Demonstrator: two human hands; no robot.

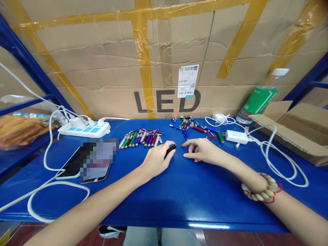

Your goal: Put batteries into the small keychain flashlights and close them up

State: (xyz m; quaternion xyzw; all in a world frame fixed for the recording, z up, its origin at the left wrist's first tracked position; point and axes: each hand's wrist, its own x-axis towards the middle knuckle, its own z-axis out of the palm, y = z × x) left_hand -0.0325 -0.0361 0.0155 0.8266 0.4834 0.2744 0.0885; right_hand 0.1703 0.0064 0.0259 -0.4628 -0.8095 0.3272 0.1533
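My left hand (158, 159) is closed around a small black keychain flashlight (171, 149), whose end points up to the right. To its right, my right hand (201, 150) hovers just above the blue table with thumb and index finger apart and nothing between them. Left of my left hand lies a neat row of keychain flashlights (140, 138) in green, blue, purple, red and silver, with small clips at their far ends. Beyond my right hand is a loose heap of similar flashlights (188, 125). A blue flashlight (185, 134) from that heap lies closest to my right fingertips.
A white power strip (85, 130) and two phones (70, 164) (98, 171) lie on the left among white cables. On the right are a white charger (237, 136), a bottle (261, 99) and an open cardboard box (302, 126). A large carton (102, 68) stands behind the table (164, 201).
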